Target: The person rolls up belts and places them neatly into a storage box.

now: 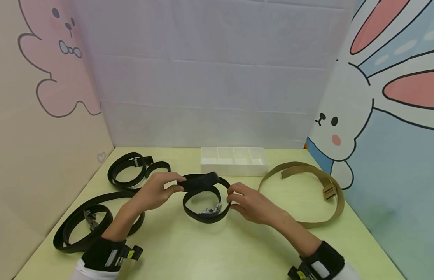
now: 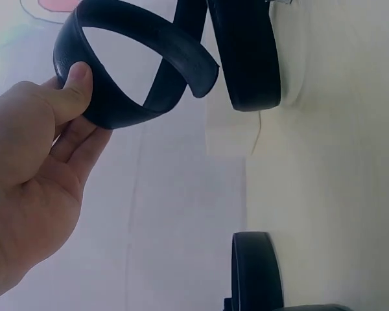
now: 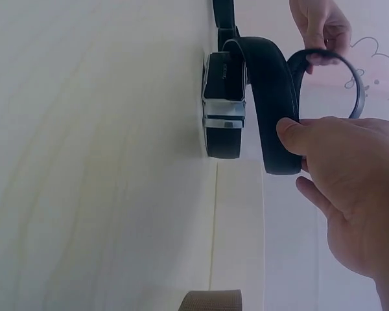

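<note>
A black belt (image 1: pixel 199 181) is held in both hands over the middle of the table, partly coiled. Its silver buckle (image 1: pixel 211 211) sits at the near side of the lower coil, close over the tabletop. My left hand (image 1: pixel 159 190) pinches the belt's raised tail section between thumb and fingers. In the left wrist view that section bends into a loop (image 2: pixel 136 29) with its rounded tip hanging free. On the other side, my right hand (image 1: pixel 250 202) grips the coil's right edge. The right wrist view shows the thumb pressed on the wide black strap (image 3: pixel 272 103).
Two more black belts lie coiled at the left, one farther back (image 1: pixel 113 171) and one nearer (image 1: pixel 87 241) beneath my left forearm. A white divided tray (image 1: pixel 234 170) stands at the back. To the right lies a tan webbing belt (image 1: pixel 339 200). Walls border the table's back and sides.
</note>
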The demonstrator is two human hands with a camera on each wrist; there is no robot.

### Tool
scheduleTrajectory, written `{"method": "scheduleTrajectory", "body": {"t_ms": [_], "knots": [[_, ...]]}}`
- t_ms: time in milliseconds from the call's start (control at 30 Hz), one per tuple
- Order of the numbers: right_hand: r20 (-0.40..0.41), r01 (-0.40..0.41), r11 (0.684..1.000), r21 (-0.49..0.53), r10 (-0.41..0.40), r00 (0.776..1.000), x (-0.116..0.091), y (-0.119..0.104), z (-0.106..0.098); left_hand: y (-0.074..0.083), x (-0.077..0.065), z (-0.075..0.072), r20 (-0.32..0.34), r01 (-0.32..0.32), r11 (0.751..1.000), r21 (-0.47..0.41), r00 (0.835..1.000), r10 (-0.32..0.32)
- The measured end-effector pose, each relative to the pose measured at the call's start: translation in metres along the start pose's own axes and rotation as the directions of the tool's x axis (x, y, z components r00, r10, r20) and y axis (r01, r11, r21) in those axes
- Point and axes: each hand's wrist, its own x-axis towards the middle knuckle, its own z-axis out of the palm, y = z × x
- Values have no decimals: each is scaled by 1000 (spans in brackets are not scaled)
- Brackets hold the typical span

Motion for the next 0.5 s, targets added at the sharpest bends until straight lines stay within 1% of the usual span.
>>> {"method": "scheduleTrajectory", "body": {"t_ms": [133, 233, 400, 500], "knots": [[4, -1, 1000, 14, 1, 1000, 0, 2, -2, -5, -6, -9, -26, 33, 999, -5, 999, -33], [-5, 8, 1000, 29, -8, 1000, 4, 1, -2, -7, -7, -14, -52, 48, 999, -1, 998, -48], [-24, 22, 999, 33, -22, 999, 14, 0, -1, -6, -3, -16, -105, 69, 998, 15, 992, -67], [-42, 22, 999, 27, -21, 999, 16, 2, -2, -2, 3, -13, -136, 56, 998, 4, 989, -55]]}}
